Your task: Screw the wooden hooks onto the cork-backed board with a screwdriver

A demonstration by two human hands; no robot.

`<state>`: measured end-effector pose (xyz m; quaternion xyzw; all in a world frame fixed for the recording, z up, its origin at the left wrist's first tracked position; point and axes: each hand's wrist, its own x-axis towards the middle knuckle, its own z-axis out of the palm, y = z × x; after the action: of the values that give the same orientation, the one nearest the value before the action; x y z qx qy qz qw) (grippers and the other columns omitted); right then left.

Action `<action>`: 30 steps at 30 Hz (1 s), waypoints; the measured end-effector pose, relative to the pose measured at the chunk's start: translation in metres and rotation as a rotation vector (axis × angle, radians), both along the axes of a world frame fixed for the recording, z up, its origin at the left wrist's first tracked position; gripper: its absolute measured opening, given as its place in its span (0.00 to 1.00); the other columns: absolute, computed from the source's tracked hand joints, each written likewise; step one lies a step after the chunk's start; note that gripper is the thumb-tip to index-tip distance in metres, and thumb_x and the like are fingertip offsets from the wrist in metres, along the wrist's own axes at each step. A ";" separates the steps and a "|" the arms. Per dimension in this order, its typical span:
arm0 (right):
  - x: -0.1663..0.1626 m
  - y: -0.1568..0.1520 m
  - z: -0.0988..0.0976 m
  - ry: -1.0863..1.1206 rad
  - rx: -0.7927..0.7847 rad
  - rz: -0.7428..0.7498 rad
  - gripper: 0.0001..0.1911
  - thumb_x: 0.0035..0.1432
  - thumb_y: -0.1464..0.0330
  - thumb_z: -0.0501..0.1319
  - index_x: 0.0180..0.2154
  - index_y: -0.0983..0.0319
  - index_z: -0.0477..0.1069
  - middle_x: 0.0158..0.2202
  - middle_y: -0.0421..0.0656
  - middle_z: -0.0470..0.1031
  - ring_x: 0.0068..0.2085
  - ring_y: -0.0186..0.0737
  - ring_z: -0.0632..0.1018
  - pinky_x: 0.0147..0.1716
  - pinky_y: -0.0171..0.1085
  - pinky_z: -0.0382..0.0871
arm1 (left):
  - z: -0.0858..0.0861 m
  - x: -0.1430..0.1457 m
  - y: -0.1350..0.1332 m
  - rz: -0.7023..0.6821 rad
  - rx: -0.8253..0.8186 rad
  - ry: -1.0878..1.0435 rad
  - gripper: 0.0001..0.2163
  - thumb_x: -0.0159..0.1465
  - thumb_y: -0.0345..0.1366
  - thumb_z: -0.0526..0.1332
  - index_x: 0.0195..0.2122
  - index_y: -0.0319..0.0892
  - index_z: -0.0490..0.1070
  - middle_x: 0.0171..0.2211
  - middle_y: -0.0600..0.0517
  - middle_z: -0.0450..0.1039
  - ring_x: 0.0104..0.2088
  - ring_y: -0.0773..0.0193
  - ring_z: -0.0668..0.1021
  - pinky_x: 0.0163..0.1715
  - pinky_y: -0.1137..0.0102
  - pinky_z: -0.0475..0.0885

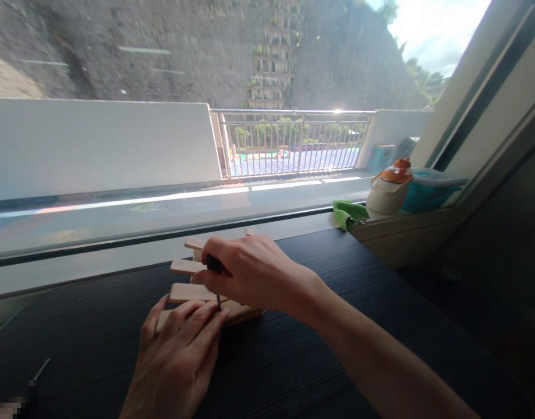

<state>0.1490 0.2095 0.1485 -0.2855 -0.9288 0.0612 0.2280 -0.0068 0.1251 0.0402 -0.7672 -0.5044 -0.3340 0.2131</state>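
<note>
Right hand (254,273) curled, pinching a small screwdriver (216,278) upright, left hand (180,355) flat, fingers pressing wooden slat piece (189,291)

No text, numbers, labels or signs could be read anywhere; the wooden slats (185,267), screwdriver (215,265), table (381,326) and windowsill jug (386,199) showed none.

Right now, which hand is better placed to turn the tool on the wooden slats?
Right. The right hand grips the dark tool upright, tip on the wooden slats; the left hand lies flat on them, likely steadying.
</note>
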 end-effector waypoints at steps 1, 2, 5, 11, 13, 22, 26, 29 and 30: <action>0.000 -0.002 0.000 0.012 0.015 0.031 0.13 0.65 0.59 0.53 0.41 0.60 0.69 0.30 0.40 0.76 0.29 0.36 0.74 0.28 0.35 0.51 | 0.000 0.000 0.000 0.000 0.004 0.000 0.14 0.66 0.36 0.51 0.39 0.47 0.78 0.38 0.51 0.80 0.42 0.55 0.75 0.60 0.51 0.53; 0.001 -0.003 0.000 0.024 0.024 0.063 0.11 0.64 0.62 0.53 0.41 0.60 0.69 0.32 0.39 0.77 0.31 0.36 0.74 0.28 0.34 0.52 | 0.000 0.000 -0.001 -0.002 0.003 0.001 0.14 0.66 0.36 0.51 0.38 0.47 0.78 0.38 0.51 0.80 0.42 0.55 0.75 0.60 0.51 0.53; 0.000 -0.006 0.001 0.035 0.018 0.129 0.09 0.65 0.65 0.53 0.40 0.60 0.69 0.40 0.40 0.77 0.36 0.36 0.75 0.31 0.34 0.55 | 0.001 0.000 0.000 -0.001 -0.013 0.004 0.14 0.66 0.36 0.51 0.36 0.47 0.78 0.35 0.51 0.80 0.41 0.56 0.75 0.59 0.52 0.55; -0.004 0.003 -0.001 -0.007 -0.045 0.036 0.15 0.65 0.57 0.52 0.42 0.61 0.68 0.32 0.41 0.77 0.32 0.38 0.75 0.29 0.35 0.53 | 0.000 -0.001 0.000 0.001 -0.020 0.009 0.13 0.66 0.35 0.52 0.41 0.48 0.77 0.39 0.51 0.80 0.43 0.56 0.75 0.60 0.51 0.54; -0.004 0.006 -0.003 -0.008 -0.049 -0.013 0.18 0.65 0.54 0.51 0.42 0.61 0.68 0.28 0.41 0.76 0.30 0.38 0.75 0.28 0.35 0.51 | 0.000 -0.001 0.000 0.003 -0.029 0.002 0.13 0.66 0.36 0.52 0.42 0.48 0.77 0.40 0.51 0.80 0.43 0.56 0.75 0.60 0.51 0.54; 0.001 -0.004 0.002 0.019 0.003 0.061 0.14 0.65 0.58 0.51 0.41 0.60 0.69 0.33 0.40 0.77 0.31 0.36 0.75 0.28 0.35 0.51 | 0.001 0.001 -0.001 0.005 -0.021 0.000 0.13 0.66 0.36 0.52 0.39 0.48 0.78 0.39 0.51 0.80 0.42 0.56 0.75 0.59 0.51 0.55; 0.002 -0.004 0.007 0.013 -0.026 0.113 0.12 0.67 0.64 0.50 0.41 0.60 0.71 0.36 0.40 0.77 0.33 0.34 0.74 0.29 0.33 0.53 | 0.001 0.000 -0.001 -0.004 -0.017 0.001 0.13 0.66 0.36 0.52 0.40 0.47 0.78 0.39 0.51 0.80 0.42 0.56 0.75 0.59 0.51 0.54; 0.001 0.002 0.006 0.002 -0.047 0.057 0.15 0.67 0.60 0.51 0.40 0.61 0.72 0.31 0.40 0.77 0.31 0.34 0.73 0.28 0.33 0.52 | 0.001 0.000 -0.001 -0.003 -0.019 0.001 0.13 0.67 0.36 0.52 0.41 0.47 0.77 0.39 0.51 0.80 0.43 0.55 0.75 0.59 0.51 0.54; 0.001 0.005 0.005 0.006 -0.046 0.034 0.15 0.67 0.60 0.51 0.39 0.62 0.72 0.30 0.41 0.76 0.30 0.34 0.73 0.27 0.33 0.51 | 0.001 0.000 -0.001 -0.002 -0.021 0.001 0.14 0.67 0.36 0.51 0.41 0.47 0.77 0.39 0.51 0.80 0.43 0.55 0.75 0.59 0.51 0.54</action>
<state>0.1501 0.2146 0.1533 -0.2745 -0.9313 0.0875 0.2229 -0.0070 0.1245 0.0413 -0.7700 -0.5071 -0.3287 0.2049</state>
